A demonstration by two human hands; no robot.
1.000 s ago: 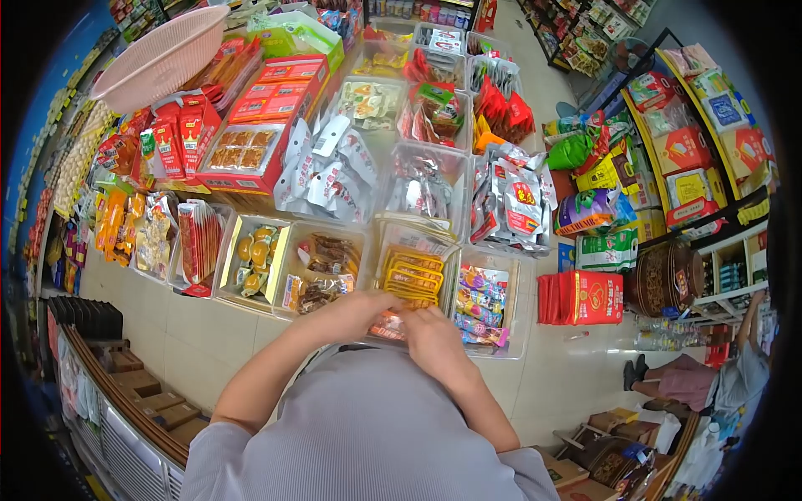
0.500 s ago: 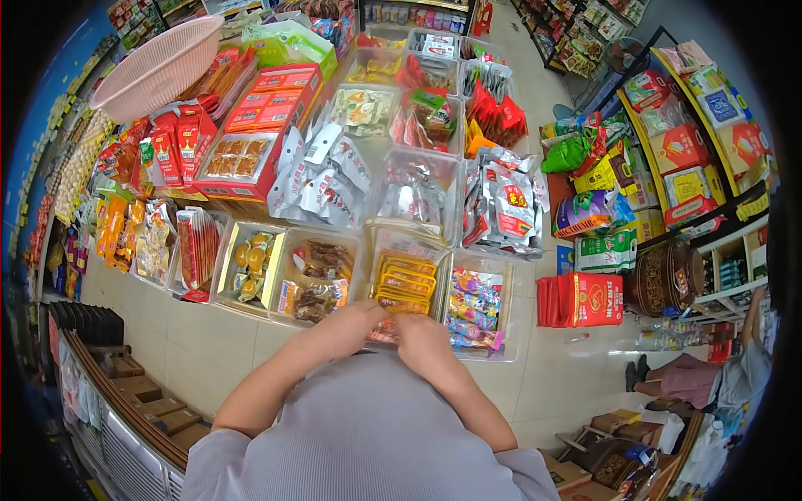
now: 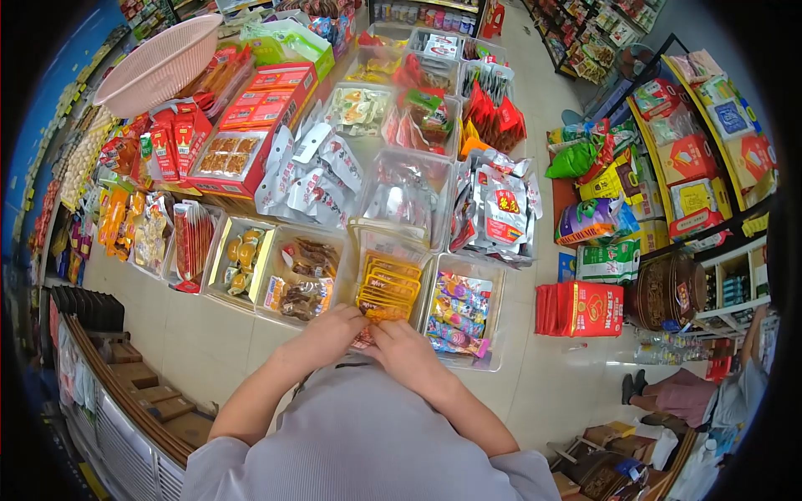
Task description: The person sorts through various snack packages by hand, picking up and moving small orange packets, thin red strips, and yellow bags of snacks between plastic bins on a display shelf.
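Well, we have both hands at the near end of a clear tub [image 3: 398, 237] in the front row; in it, the yellow packets [image 3: 390, 284] stand one behind another, just beyond our fingertips; the left hand [image 3: 328, 332] and the right hand [image 3: 407, 355] have bent fingers drawn close together about an orange packet [image 3: 384, 314], yet the tips are partly hidden, so we cannot tell whether they grip it.

Just to the right, we see a tub [image 3: 499, 330] of colourful wrapped sweets [image 3: 459, 313]; just to the left, another holds brown snacks [image 3: 305, 274] in clear wrap; next come round cakes [image 3: 242, 255] in a yellow-edged box, then upright red packets [image 3: 190, 238]. Behind the front row, we find silver bags [image 3: 501, 204], white bags [image 3: 317, 175] and a red box [image 3: 276, 88] with brown cakes [image 3: 227, 155] at its near end; a pink basket [image 3: 159, 67] is at the far left.

The front edge of the row lies close to our shirt [image 3: 368, 434]; tiled floor [image 3: 180, 326] runs along it on the left; on the right, more floor lies between the sweets and the red bags [image 3: 579, 309].
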